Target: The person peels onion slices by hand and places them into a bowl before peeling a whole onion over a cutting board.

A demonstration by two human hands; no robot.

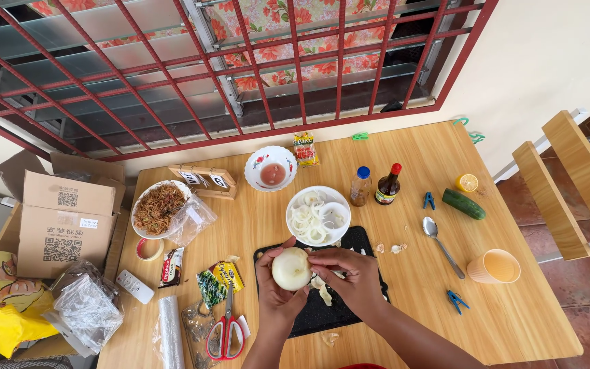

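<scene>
Onion (291,268), peeled and pale, held in both hands over a black cutting board (322,311).

Head view: the left hand (276,290) cups the smooth, round onion from below, while the right hand (349,272) closes on its side, fingers curled. Papery peel scraps (322,290) lie on the matte board. Just behind it on the wooden bench (513,307), a glossy white bowl (318,215) holds onion rings.

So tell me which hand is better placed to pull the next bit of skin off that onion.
Probably the right hand: its fingers lie at the onion's edge beside loose peel. The left hand cups the onion from below, steadying it over the black board.
</scene>
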